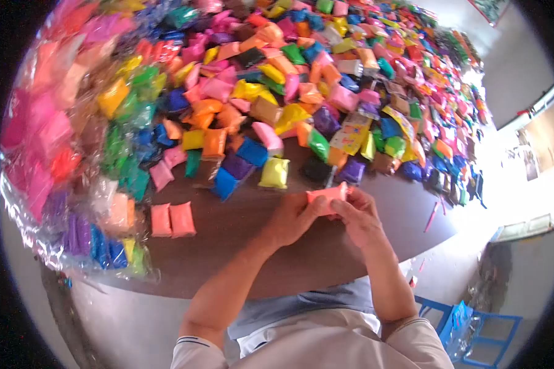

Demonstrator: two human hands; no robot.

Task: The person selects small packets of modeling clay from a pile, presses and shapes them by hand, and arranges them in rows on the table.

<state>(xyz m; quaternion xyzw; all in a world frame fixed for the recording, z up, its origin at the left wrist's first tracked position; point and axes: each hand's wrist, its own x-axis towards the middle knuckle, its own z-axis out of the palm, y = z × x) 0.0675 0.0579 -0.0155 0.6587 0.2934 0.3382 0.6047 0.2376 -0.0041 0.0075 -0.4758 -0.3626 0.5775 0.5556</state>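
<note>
Between my two hands is a small coral-pink packet [327, 194], raised over the near part of the dark brown table [228, 264]. My left hand [295, 216] grips its left end, thumb across the front. On the right end, my right hand [358, 215] pinches it with thumb and fingers. Two similar coral packets, a left one [160, 220] and a right one [181, 219], lie side by side to the left of my hands. Just beyond my hands are a pale yellow packet [274, 173] and a purple packet [352, 171].
A large heap of colourful packets [277, 80] covers the far side of the table. Clear plastic bags of packets [74, 154] stand along the left. Printed cards [351, 134] lie among the heap. A blue chair frame [492, 332] is on the floor at right.
</note>
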